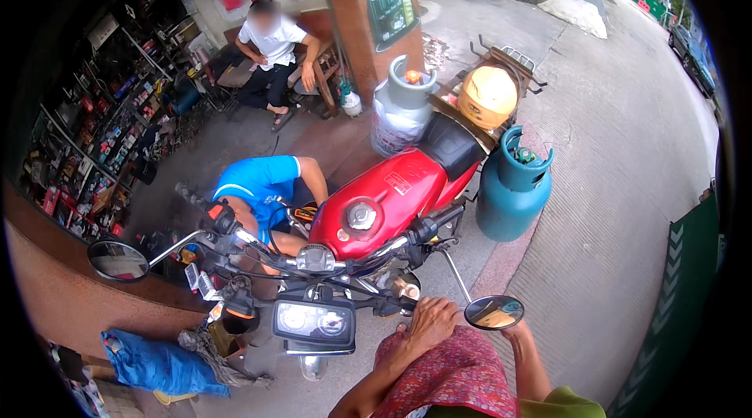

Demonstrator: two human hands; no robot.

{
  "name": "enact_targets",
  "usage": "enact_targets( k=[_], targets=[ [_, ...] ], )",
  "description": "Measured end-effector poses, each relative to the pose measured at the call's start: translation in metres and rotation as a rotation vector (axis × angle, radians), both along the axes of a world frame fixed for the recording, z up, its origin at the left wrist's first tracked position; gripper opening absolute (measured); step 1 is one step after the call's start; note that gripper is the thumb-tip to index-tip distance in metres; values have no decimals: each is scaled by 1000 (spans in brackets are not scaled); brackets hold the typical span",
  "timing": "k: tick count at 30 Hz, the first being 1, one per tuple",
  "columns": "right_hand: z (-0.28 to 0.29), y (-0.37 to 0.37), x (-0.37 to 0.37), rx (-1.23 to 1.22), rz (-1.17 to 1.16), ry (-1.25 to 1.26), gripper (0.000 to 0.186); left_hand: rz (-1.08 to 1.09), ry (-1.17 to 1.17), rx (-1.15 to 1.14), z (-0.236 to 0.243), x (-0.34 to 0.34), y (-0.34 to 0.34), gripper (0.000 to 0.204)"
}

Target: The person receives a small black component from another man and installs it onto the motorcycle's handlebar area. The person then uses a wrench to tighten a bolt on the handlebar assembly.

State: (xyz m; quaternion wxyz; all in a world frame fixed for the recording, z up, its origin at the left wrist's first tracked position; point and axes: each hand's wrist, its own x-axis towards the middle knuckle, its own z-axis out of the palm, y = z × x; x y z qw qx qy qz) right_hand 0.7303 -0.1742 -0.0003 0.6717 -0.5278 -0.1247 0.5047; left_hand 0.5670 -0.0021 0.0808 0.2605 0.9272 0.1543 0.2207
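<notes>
Over a red motorcycle (376, 199), my left hand (431, 322) is closed on what appears to be the handlebar end, just left of a round mirror (493, 313). My right hand (515, 333) is at that mirror's lower right edge, holding it, its fingers partly hidden behind it. The black instrument cluster (313, 316) lies left of my hands. A co-worker in a blue shirt (254, 179) crouches on the motorcycle's far side with an arm down by the engine.
A seated person (274, 46) watches from a bench. A grey cylinder (399, 116) and a teal cylinder (513, 199) flank the seat, with a yellow helmet (487, 97) behind. A cluttered shop (110, 128) is at left, a blue sack (164, 363) lower left, a green barrier (666, 300) right.
</notes>
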Motion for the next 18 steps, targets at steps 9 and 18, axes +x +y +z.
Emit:
enact_targets(
  k=[9,18],
  targets=[
    [31,23,15,-107,37,745,22,182,-78,90,2,-6,-26,19],
    [40,53,62,-235,645,155,18,260,-141,52,7,8,-29,10]
  ],
)
